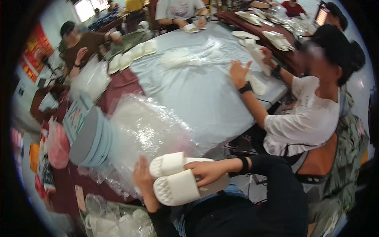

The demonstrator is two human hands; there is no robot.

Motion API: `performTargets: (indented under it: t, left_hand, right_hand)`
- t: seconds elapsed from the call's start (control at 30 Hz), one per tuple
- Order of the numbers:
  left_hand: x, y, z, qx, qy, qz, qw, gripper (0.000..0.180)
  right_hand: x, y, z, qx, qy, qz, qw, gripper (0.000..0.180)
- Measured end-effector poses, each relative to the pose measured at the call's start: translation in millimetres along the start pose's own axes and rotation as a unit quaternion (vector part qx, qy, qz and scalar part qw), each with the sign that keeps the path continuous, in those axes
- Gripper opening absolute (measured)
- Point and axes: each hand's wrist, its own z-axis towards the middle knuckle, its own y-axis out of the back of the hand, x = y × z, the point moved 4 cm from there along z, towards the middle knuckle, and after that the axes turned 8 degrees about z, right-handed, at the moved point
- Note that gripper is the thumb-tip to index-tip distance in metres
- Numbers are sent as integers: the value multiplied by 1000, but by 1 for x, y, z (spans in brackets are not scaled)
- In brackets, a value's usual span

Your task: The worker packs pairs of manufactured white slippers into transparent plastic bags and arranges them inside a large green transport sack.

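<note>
Gripping the pair of cream slippers (173, 189), your right hand (207, 172) reached over them from the right, its fingers at the back edges of the straps. Your left hand (144, 175) stood at the toe ends with its fingers stretched out and nothing in its grasp; whether it touched the toes, you could not tell from this angle. The slippers lay side by side in front of your body, near the close edge of the work table, with the quilted toes pointing left. A black band (245, 165) circled your right wrist.

Just past your hands, a heap of clear plastic (146, 122) shone under the light, and beside it on the left leaned a stack of blue-grey pieces (92, 138) with rounded ends. A pink bag (58, 146) sat farther left. Beyond the heap spread a grey cloth (197, 102), with more clear plastic wrap (189, 57) toward its middle and a row of cream slippers (132, 55) along its left side. To your right, a seated co-worker in a white shirt (304, 126) had both hands over the table, near other pale footwear (258, 85).
</note>
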Motion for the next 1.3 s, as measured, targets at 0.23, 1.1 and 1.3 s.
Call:
performTargets:
  t: [0.23, 1.1, 1.3]
  left_hand:
    - [-32, 27, 1, 33, -9, -1, 999, 56]
    - [-60, 26, -40, -227, 19, -160, 960, 68]
    - [-39, -14, -47, -25, 247, -550, 797, 71]
  right_hand:
    - [-5, 5, -23, -77, -72, -185, 977, 44]
    - [-65, -2, 54, -349, -102, -266, 893, 39]
    - [-56, -12, 76, -385, -91, -312, 864, 39]
